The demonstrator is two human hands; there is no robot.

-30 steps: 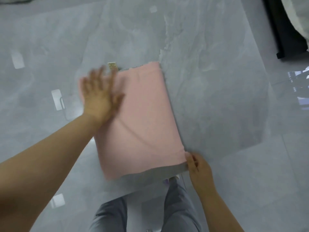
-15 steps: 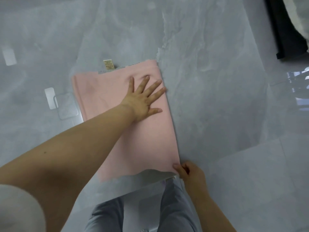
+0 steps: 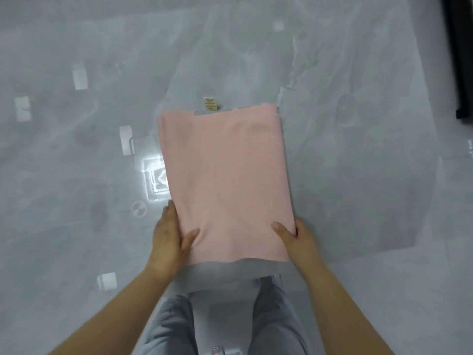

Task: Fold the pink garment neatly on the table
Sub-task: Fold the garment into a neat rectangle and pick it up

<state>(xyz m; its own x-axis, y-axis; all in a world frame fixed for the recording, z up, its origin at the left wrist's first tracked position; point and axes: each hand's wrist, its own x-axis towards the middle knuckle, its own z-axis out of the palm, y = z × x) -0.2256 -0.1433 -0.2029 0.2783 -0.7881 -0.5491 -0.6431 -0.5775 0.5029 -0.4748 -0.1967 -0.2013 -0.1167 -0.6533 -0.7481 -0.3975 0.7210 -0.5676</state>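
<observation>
The pink garment [image 3: 225,175] lies flat as a tall folded rectangle on the glossy grey table [image 3: 345,124]. A small yellow label [image 3: 210,104] sticks out past its far edge. My left hand [image 3: 169,234] grips the near left corner, thumb on top and fingers tucked under the edge. My right hand [image 3: 297,237] grips the near right corner the same way. The near edge of the garment sits close to the table's front edge.
A dark object [image 3: 460,60] stands along the far right edge. Bright light reflections [image 3: 153,175] lie on the table left of the garment. My grey-trousered legs [image 3: 276,319] show below the table's front edge.
My left hand left the middle of the garment and came back to the near left corner. My right hand shifted to hold the near right corner.
</observation>
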